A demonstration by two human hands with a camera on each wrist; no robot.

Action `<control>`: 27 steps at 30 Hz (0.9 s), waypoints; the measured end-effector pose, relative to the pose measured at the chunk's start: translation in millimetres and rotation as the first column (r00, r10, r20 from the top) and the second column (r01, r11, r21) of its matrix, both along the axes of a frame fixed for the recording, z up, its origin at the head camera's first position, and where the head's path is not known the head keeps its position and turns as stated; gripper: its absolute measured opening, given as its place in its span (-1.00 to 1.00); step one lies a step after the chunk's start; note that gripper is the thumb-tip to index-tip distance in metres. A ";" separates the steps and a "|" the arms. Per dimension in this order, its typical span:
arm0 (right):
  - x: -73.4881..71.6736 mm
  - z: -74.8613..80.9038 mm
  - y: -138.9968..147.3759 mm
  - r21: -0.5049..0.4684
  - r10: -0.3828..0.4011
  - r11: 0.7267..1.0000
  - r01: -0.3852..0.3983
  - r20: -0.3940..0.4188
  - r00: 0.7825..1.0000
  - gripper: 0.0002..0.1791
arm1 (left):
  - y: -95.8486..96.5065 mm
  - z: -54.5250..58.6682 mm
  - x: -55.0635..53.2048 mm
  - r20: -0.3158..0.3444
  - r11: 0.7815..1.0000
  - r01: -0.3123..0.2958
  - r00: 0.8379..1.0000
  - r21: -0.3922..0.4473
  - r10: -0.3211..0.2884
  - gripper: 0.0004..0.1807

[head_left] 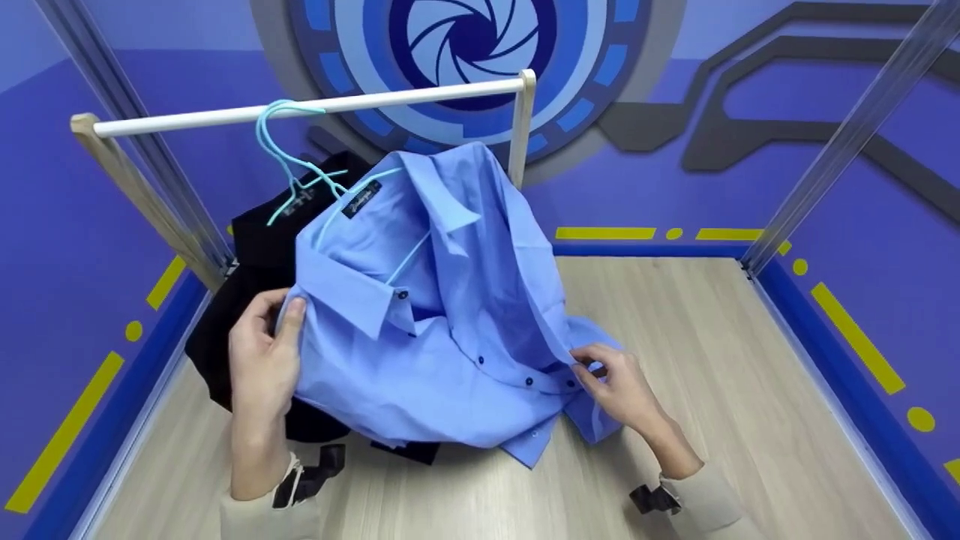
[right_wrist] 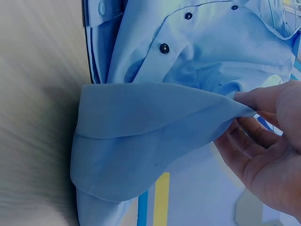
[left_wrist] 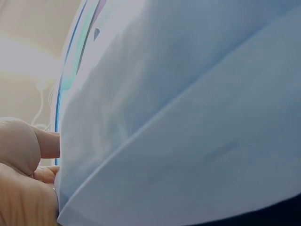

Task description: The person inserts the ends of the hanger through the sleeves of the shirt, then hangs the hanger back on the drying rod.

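Observation:
A blue button-up shirt [head_left: 390, 382] with dark buttons hangs loosely around a light-teal hanger [head_left: 279, 142], whose hook loops over the white rail. Its front is spread apart at the collar, and a dark label shows inside the neck. At the shirt's left shoulder edge, my left hand [head_left: 264, 352] grips the cloth between thumb and fingers. My right hand [head_left: 619, 382] pinches the free front edge at lower right; the right wrist view shows that edge between thumb and fingertips. Behind hangs a black garment [head_left: 259, 255] on another teal hanger, partly hidden by the shirt.
The white rail [head_left: 390, 99] runs between wooden uprights of a rack. Below lies a light wood-grain floor [head_left: 675, 322]. Blue-purple walls [head_left: 622, 187] with yellow markings enclose the space, and a clear corner post [head_left: 840, 142] stands at right.

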State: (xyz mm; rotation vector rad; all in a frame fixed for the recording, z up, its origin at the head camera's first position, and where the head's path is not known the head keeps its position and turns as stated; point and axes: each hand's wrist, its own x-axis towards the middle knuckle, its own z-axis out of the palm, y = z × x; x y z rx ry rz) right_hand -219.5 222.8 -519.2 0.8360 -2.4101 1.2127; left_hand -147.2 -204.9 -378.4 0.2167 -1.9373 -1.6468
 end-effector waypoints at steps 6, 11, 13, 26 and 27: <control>2.2 0.4 -1.9 0.006 0.006 1.000 -0.006 -0.016 1.000 -0.75 | 0.3 6.2 -6.2 -0.016 0.998 0.003 1.000 -0.055 -0.004 -0.83; 3.5 0.4 -3.2 0.014 0.006 1.000 -0.006 -0.028 1.000 -0.75 | -0.8 8.8 -11.4 -0.007 0.996 0.006 1.000 -0.089 -0.006 -0.83; 3.7 0.6 -4.0 0.011 0.014 1.000 -0.014 -0.027 1.000 -0.74 | -1.2 9.8 -12.7 0.004 0.995 0.006 1.000 -0.098 -0.006 -0.82; 5.5 -5.7 -16.0 0.052 0.069 0.996 -0.071 0.038 0.997 -0.73 | 0.0 14.3 -18.6 0.061 0.959 -0.040 0.996 -0.281 0.060 -0.80; 6.1 -6.8 -17.0 0.060 0.079 0.995 -0.082 0.051 0.996 -0.74 | 0.2 14.0 -19.0 0.056 0.956 -0.041 0.997 -0.290 0.060 -0.80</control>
